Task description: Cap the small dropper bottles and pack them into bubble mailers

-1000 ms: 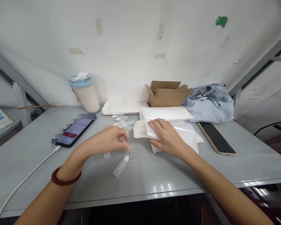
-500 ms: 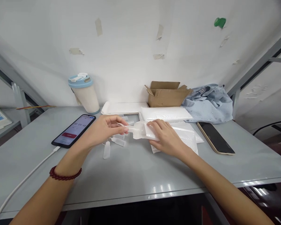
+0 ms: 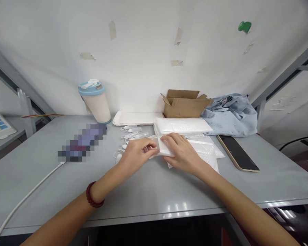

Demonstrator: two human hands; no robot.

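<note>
My right hand (image 3: 182, 150) lies over a small white padded envelope (image 3: 165, 147), thumb and fingers gripping its sides. The envelope's mouth faces left. At that mouth is my left hand (image 3: 138, 155), thumb and fingers pinched together; what they hold is hidden by the fingers. Several small translucent plastic bottles (image 3: 135, 130) with thin looped straps lie left of the envelope, some of them partly behind my left hand. More white padded envelopes (image 3: 204, 152) lie beneath and beside my right hand.
Behind stand a cream tumbler (image 3: 99, 107) with a blue lid and an open cardboard box (image 3: 186, 107). White envelopes (image 3: 183, 125) lie before the box. Light-blue cloth (image 3: 232, 118) is bunched at the back right. A phone (image 3: 237, 152) lies right; a blurred-out, cabled device (image 3: 82, 143) lies left.
My left hand has moved right, up to the envelope's mouth. The translucent piece seen between its fingers before is now hidden. My right hand stays on the envelope.
</note>
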